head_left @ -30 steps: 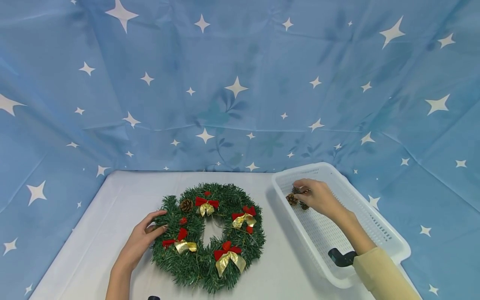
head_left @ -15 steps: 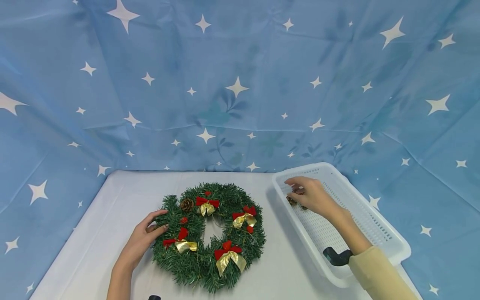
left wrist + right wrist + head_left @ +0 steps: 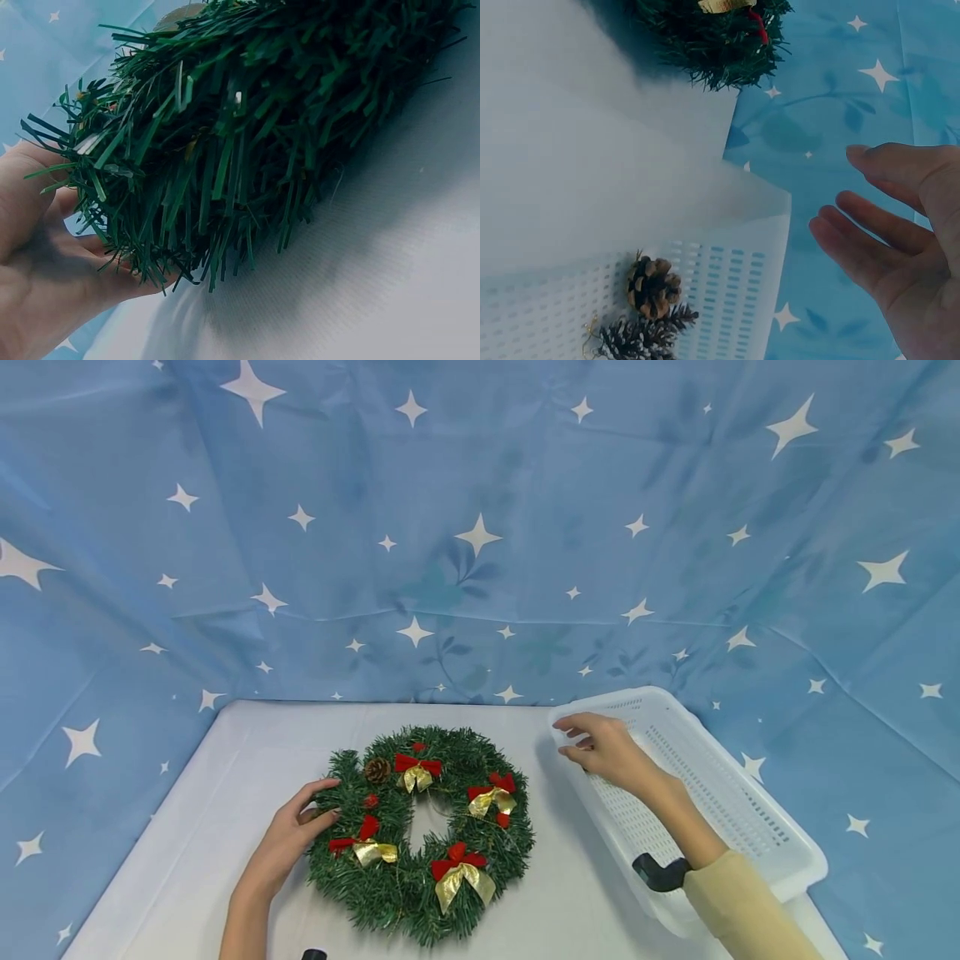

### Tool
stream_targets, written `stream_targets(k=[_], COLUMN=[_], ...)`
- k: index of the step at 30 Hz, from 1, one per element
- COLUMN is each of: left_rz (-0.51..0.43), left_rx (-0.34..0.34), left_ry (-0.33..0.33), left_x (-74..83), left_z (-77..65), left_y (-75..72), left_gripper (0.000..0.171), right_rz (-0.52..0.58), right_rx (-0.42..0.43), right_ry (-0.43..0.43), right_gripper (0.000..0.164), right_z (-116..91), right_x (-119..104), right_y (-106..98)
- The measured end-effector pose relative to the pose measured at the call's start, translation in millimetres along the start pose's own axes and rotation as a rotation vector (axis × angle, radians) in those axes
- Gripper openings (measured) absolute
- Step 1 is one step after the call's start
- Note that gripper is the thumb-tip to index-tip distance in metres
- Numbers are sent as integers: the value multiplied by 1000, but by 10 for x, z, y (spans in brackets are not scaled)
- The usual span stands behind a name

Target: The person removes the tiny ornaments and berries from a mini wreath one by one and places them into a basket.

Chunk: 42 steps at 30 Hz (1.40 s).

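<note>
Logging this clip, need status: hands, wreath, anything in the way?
Left hand on wreath, left edge. Right hand empty, above basket. Pinecones lie in basket. No obstruction seen.

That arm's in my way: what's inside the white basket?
A brown pine cone and at least one frosted cone; in the head view, the right hand hides some basket floor.

txt: none legible | lbls/brands: none | nos./signs: none

Gap between wreath (image 3: 393, 816) and basket (image 3: 720, 802)
</note>
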State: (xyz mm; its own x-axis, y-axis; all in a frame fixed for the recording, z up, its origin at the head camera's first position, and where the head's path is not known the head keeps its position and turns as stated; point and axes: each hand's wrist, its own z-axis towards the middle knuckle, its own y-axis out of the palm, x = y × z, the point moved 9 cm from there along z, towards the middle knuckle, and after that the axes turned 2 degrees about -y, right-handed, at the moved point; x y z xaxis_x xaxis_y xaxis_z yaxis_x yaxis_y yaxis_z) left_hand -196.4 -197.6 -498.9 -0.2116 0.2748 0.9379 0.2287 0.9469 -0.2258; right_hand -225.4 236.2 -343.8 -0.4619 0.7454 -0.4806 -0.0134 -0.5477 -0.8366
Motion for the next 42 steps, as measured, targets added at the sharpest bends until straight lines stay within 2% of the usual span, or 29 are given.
stream_targets(k=[9, 22, 34, 42], left_rz=[10, 11, 3, 6], left_rx=[0, -1, -2, 1], left_ry=[-2, -6, -6, -3], left_x=[5, -10, -13, -17], left_z=[-8, -5, -13, -1], left_y=[-2, -4, -9, -4], left_gripper=[62, 63, 61, 60], right_rz=[-12, 77, 91, 130], right_rx=[-8, -55, -67, -97], right_ry=[-29, -47, -92, -87], right_gripper=[33, 32, 33, 34], right_z=[121, 251, 322, 354], right_x=[-144, -294, -454, -491], right_y=[102, 338, 496, 618])
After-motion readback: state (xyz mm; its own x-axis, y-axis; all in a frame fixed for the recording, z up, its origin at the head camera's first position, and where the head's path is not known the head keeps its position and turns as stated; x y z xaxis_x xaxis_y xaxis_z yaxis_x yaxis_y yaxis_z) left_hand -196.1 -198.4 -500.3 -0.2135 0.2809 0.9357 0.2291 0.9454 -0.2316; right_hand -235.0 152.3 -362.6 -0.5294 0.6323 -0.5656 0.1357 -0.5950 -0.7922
